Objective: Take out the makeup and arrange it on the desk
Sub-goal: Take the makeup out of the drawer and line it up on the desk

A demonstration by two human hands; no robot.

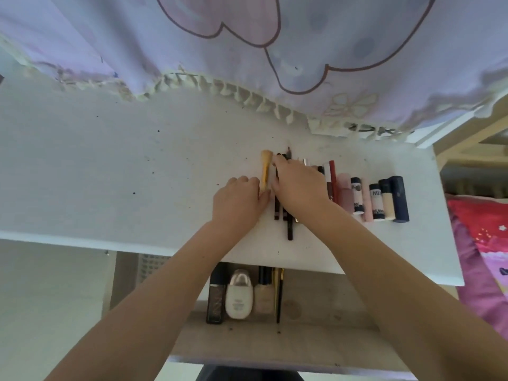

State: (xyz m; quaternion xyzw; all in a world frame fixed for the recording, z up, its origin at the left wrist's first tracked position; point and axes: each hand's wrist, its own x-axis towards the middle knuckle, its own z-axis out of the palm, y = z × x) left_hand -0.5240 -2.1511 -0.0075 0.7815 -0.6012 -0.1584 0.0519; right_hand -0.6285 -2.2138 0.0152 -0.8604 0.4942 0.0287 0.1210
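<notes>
A row of makeup lies on the white desk (110, 166): a gold-handled brush (265, 169) at the left end, dark pencils (289, 226), a red lip pencil (333, 180), pink tubes (345, 193) and dark-capped bottles (400, 199) at the right. My left hand (239, 200) rests flat beside the brush, its fingertips touching the handle. My right hand (299, 185) lies over the pencils, fingers spread and pressing on them. In the open drawer (316, 342) below lie a dark tube (216, 298), a white bottle (239, 295), a beige bottle (264, 295) and thin brushes (279, 295).
A lilac curtain (247, 45) with a frilled hem hangs over the back of the desk. A pink and red bedspread (483, 243) is at the right. A white basket (151, 268) stands under the desk at the left.
</notes>
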